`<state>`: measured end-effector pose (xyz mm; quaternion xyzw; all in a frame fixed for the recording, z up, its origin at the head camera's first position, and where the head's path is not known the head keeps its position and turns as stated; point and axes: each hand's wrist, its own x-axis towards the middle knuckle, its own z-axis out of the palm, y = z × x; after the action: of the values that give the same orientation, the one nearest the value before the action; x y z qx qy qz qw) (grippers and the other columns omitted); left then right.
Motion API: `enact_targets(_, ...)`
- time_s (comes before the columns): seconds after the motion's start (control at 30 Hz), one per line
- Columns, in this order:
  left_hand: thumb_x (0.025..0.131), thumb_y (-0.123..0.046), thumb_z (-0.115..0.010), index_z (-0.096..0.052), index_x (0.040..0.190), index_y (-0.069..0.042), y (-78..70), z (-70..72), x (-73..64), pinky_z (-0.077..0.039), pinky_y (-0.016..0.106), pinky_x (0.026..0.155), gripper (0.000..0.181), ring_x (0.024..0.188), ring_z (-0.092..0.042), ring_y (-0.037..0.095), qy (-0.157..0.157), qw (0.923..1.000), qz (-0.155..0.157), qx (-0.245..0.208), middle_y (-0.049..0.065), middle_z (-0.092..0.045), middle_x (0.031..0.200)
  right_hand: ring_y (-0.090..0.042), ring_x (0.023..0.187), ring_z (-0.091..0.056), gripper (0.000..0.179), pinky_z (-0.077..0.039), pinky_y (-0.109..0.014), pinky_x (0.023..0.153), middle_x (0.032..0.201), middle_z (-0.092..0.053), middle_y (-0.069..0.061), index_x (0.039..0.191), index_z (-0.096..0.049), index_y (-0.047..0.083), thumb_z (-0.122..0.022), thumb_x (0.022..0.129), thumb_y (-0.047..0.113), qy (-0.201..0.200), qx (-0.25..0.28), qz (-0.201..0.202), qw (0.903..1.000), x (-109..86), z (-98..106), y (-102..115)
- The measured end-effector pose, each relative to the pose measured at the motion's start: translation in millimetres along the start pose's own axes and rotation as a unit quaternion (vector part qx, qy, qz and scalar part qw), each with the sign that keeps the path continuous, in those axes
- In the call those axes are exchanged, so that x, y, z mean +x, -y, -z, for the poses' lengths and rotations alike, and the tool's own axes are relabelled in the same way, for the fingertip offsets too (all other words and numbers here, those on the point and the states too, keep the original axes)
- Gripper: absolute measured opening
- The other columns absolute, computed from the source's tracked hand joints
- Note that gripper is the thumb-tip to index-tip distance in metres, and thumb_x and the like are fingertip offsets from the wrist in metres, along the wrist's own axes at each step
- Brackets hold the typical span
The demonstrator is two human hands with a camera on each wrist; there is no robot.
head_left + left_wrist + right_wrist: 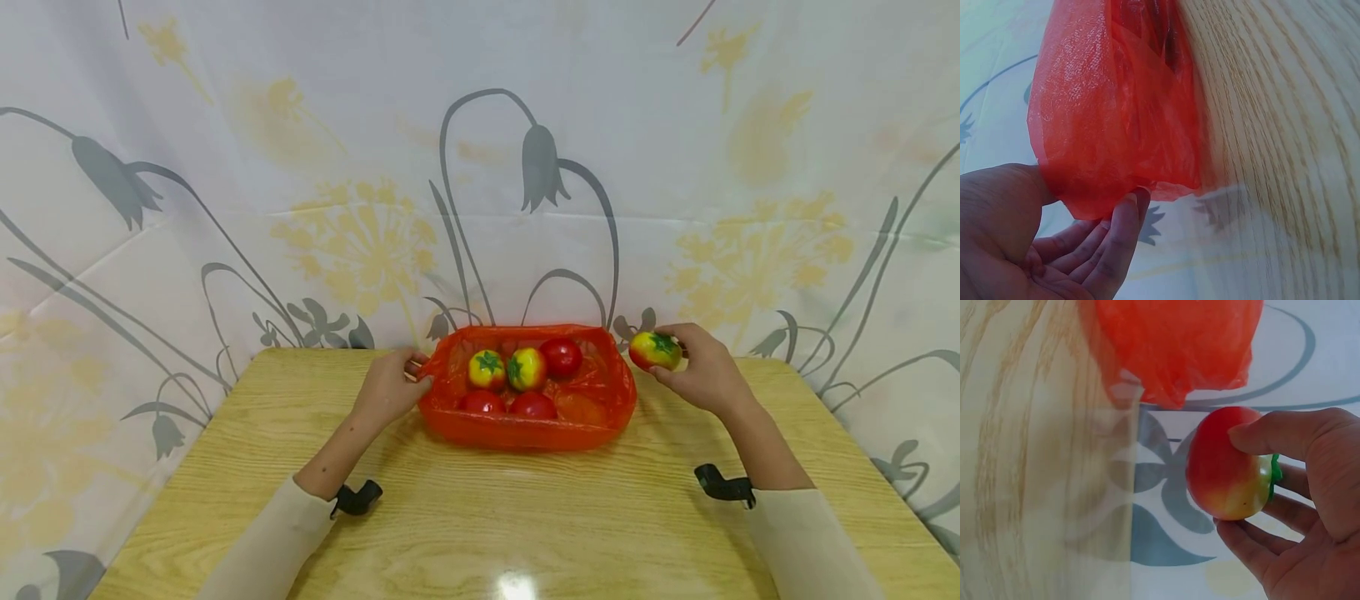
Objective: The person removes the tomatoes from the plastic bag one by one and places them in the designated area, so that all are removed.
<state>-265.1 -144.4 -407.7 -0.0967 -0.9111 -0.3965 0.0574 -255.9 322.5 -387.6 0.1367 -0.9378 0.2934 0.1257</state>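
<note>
A red plastic bag [525, 435] stands wide-mouthed at the back of the table, shaped like a shallow tray. Inside it lie several toy tomatoes, among them a yellow one with a green star-shaped top [487, 371] and a red one [561, 358]. At the bag's left end my left hand [392, 385] pinches its edge between thumb and fingers; the left wrist view shows the thin film [1094, 125] in the grip. My right hand [703, 367] holds a red-and-yellow toy tomato [1225, 465] just right of the bag, its green top towards the palm.
The wooden table [480, 517] has its back edge close behind the bag. A pale flower-patterned cloth [360, 133] hangs behind and at both sides. Black wrist mounts [723, 483] sit by the sleeve cuffs.
</note>
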Motion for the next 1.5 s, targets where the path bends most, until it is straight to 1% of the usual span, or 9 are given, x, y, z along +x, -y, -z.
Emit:
enact_targets(0.43,0.094,-0.013,-0.076,-0.072,0.117,0.001,0.3,-0.8,-1.7,-0.065,0.037,0.073,0.027,0.087,-0.074,0.026,-0.004,1.0,-0.001,-0.005,0.014,-0.074,0.107,-0.05,0.113,-0.058,0.055,-0.052,-0.069,0.097,0.134,-0.057,-0.033,0.136,-0.059,-0.01,-0.081,0.087,0.002,-0.01,-0.016,0.0,0.9998,-1.2,-13,-18)
enact_targets(0.7,0.093,-0.013,-0.076,-0.073,0.116,0.0,1.1,-1.2,-2.5,-0.065,0.037,0.073,0.026,0.086,-0.073,0.027,-0.004,1.0,-0.001,0.003,0.014,-0.074,0.103,-0.049,0.108,-0.059,0.052,-0.052,-0.067,0.094,0.128,-0.061,-0.032,0.132,-0.061,-0.009,-0.082,0.086,0.003,-0.013,-0.028,-0.002,0.9995,-1.5,-18,-27)
enact_targets(0.77,0.093,-0.013,-0.076,-0.073,0.115,0.0,0.9,-1.1,-2.8,-0.065,0.037,0.073,0.026,0.086,-0.073,0.027,-0.004,1.0,-0.001,0.004,0.014,-0.074,0.104,-0.049,0.108,-0.059,0.053,-0.051,-0.067,0.095,0.128,-0.06,-0.033,0.133,-0.061,-0.009,-0.083,0.085,0.003,-0.01,-0.028,-0.006,0.9995,-1.9,-18,-28)
enact_targets(0.97,0.094,-0.014,-0.076,-0.074,0.115,0.0,0.7,-1.2,-2.1,-0.064,0.037,0.075,0.026,0.087,-0.073,0.027,-0.008,0.9999,0.001,0.011,0.012,-0.074,0.103,-0.053,0.116,-0.057,0.057,-0.049,-0.07,0.101,0.134,-0.057,-0.034,0.138,-0.058,-0.009,-0.081,0.088,0.006,0.007,-0.029,-0.026,0.9992,-2.5,-20,-32)
enact_targets(1.03,0.094,-0.014,-0.076,-0.073,0.115,0.0,0.4,-1.5,-1.6,-0.064,0.037,0.075,0.026,0.088,-0.073,0.027,-0.008,0.9999,0.0,0.012,0.012,-0.074,0.103,-0.054,0.117,-0.056,0.058,-0.048,-0.07,0.101,0.135,-0.056,-0.035,0.139,-0.057,-0.009,-0.081,0.088,0.007,0.01,-0.032,-0.031,0.9989,-2.5,-20,-34)
enact_targets(1.23,0.094,-0.014,-0.076,-0.073,0.115,0.0,0.6,-1.8,0.6,-0.064,0.038,0.077,0.026,0.09,-0.073,0.027,-0.008,0.9999,0.0,0.013,0.012,-0.075,0.105,-0.054,0.113,-0.057,0.06,-0.048,-0.07,0.1,0.132,-0.056,-0.036,0.137,-0.057,-0.012,-0.083,0.087,0.008,0.011,-0.038,-0.028,0.9988,-1.5,-20,-37)
enact_targets(1.5,0.094,-0.014,-0.076,-0.073,0.115,0.001,0.6,-1.6,0.6,-0.065,0.038,0.077,0.026,0.089,-0.073,0.027,-0.01,0.9998,-0.005,0.014,0.013,-0.075,0.104,-0.055,0.114,-0.057,0.06,-0.047,-0.07,0.102,0.132,-0.055,-0.036,0.137,-0.057,-0.013,-0.083,0.087,0.009,0.012,-0.04,-0.031,0.9987,-0.4,-20,-37)
